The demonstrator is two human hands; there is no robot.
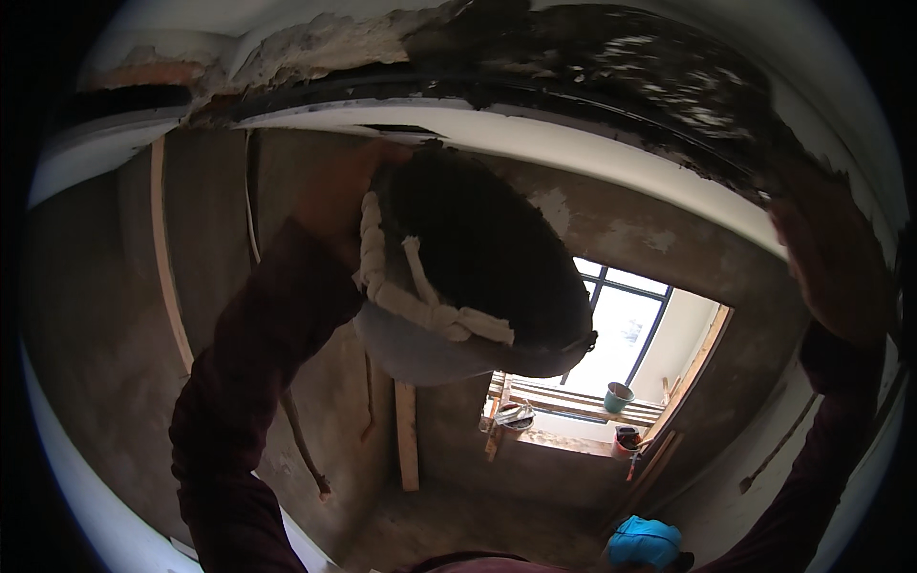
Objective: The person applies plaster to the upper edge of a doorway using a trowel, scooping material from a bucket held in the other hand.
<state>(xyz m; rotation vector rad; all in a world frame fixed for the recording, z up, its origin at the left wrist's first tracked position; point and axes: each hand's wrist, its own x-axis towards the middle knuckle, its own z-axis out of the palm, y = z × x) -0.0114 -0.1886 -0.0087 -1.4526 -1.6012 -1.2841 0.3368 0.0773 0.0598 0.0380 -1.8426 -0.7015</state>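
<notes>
My left hand (349, 191) is raised and closed on the rim of a bowl-shaped container (420, 349). Its outside is pale, and a dark mass, looking like wet mortar (478, 248), fills its inside. Ragged whitish strips (401, 301) run along the rim. On the right, my right hand (826, 248) reaches up beside a dark, wet-looking patch (669, 86) on the overhead surface. Its fingers are bent at the patch's lower right end. Whatever they grip, if anything, is hidden in shadow and blur.
Broken, rough plaster (325, 48) shows overhead at the upper left. Behind the container, a window opening (630, 329) has a green bucket (618, 396) and a red container (627, 439) at its sill. Wooden strips (406, 435) stand against the wall. A blue rounded object (642, 542) is below.
</notes>
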